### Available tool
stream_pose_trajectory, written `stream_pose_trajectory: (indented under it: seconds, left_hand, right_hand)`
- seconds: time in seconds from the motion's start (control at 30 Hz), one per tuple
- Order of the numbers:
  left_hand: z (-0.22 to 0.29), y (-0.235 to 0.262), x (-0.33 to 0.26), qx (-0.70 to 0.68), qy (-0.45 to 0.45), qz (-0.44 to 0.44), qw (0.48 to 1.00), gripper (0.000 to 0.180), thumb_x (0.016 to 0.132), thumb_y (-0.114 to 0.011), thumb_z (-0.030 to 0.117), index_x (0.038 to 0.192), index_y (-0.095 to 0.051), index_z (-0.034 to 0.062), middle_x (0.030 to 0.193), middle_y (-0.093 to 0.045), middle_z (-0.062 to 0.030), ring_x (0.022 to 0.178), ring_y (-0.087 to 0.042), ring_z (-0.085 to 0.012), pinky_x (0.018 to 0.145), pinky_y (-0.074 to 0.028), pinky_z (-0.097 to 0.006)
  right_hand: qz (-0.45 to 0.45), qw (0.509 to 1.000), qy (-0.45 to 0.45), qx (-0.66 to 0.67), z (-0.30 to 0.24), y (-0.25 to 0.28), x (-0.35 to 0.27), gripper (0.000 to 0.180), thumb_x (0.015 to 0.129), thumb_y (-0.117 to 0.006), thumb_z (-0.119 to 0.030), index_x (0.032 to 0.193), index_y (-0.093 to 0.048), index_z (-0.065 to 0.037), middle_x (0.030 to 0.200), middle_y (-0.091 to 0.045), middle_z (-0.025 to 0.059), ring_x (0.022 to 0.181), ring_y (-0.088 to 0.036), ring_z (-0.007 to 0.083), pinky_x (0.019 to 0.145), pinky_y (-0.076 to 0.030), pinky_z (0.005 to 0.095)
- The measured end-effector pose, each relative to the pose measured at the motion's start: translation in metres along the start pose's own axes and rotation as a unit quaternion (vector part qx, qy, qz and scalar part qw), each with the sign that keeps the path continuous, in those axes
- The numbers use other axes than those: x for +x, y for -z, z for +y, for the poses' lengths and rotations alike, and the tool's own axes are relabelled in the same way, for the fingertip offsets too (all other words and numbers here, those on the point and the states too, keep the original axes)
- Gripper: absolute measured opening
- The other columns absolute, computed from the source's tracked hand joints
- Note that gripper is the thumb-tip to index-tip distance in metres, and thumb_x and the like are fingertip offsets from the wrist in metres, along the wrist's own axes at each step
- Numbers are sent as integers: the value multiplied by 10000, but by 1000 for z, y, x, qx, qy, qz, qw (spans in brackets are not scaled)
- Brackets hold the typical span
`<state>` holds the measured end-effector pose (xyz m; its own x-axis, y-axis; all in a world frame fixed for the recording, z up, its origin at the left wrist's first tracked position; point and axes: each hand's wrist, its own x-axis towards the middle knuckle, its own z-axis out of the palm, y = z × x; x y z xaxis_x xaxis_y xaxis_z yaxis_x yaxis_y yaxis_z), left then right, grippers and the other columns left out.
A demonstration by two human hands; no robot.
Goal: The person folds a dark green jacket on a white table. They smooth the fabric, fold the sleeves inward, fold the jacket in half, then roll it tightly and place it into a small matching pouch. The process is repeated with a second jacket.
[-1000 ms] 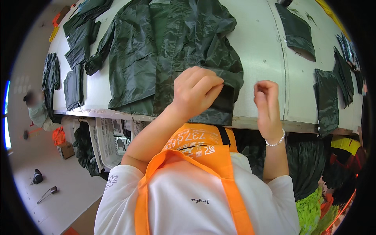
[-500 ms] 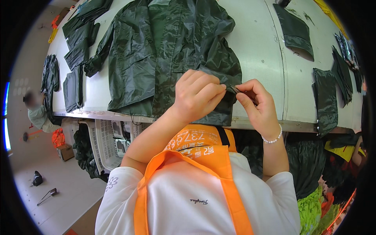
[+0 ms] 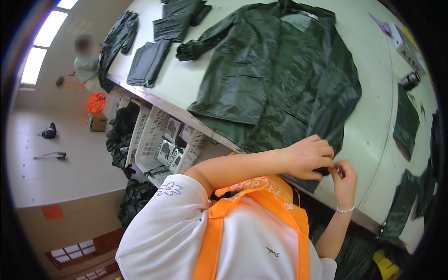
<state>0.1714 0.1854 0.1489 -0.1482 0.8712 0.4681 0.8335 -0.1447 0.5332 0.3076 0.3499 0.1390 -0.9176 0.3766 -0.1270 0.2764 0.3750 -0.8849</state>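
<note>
fingers [image 3: 325,151] of the left hand [image 3: 305,157] were bent inward, their tips meeting those of the right hand [image 3: 345,181] over the lower corner of a dark green jacket [image 3: 249,77]. both sets of fingers were curled tight, but i cannot tell whether they pinched the cloth or something small, as the tips were hidden among themselves. the right wrist wore a pale beaded bracelet [image 3: 345,210], and the left forearm crossed in front of the orange apron [image 3: 208,247].

the jacket lay spread on the pale table [image 3: 373,126], collar away from the person, one sleeve stretched out to the left, and its hem came over the near edge, under the hands. to the left of that sleeve lay a folded dark green piece [image 3: 148,63], with more folded pieces [image 3: 173,28] beyond it. at the right stood a dark cylinder [image 3: 410,81], just beside another dark green piece [image 3: 407,123].

below the table's edge, a white slatted basket [image 3: 144,163] held flat packages [image 3: 167,151]. farther left, another person [image 3: 87,65] was by the table, near a dark garment [image 3: 119,39], and an orange bag [image 3: 96,102] sat on a brown box [image 3: 97,122].
</note>
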Motion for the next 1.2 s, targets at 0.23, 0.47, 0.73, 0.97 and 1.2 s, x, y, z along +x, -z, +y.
stream_pose_trajectory:
  seconds: [0.23,0.47,0.73,0.97,1.2]
  left_hand:
    - [-170,159,-129,220,321,221,894,379,698,-721,162,1037,-598,47,1078,-585,-149,1044,-532,-328,904,-427,-407]
    - [-338,329,-274,368,562,136,728,698,599,-805,342,1200,-550,92,1215,-549,-119,1181,-462,-312,1004,-329,-451]
    - [-240,275,-286,262,252,229,903,371,575,-825,208,789,-538,111,872,-567,-23,876,-507,-264,765,-357,-383]
    - [-190,241,-322,97,259,198,940,321,613,-805,200,756,-527,129,852,-551,-15,798,-499,-237,700,-340,-359]
    - [-259,270,-281,-244,214,71,943,292,776,-636,56,1068,-627,47,1051,-626,-124,1043,-565,-271,918,-427,-349]
  right_hand:
    - [102,985,-44,-132,11,-58,-4,116,868,-618,-84,829,-621,25,717,-506,60,613,-438,143,571,-371,271]
    - [160,978,12,-136,-88,-161,30,143,914,-563,-96,896,-647,18,839,-588,63,748,-548,137,681,-425,231]
    - [71,988,50,126,-175,-348,125,315,887,-596,-26,1201,-575,-8,1123,-618,59,838,-558,60,736,-449,175]
    - [-27,990,-33,137,-164,-411,181,371,797,-713,-92,1140,-614,9,966,-655,29,683,-480,34,630,-423,183]
    - [10,990,-74,123,-189,-408,169,190,805,-692,-73,970,-674,18,807,-677,25,667,-543,84,600,-429,231]
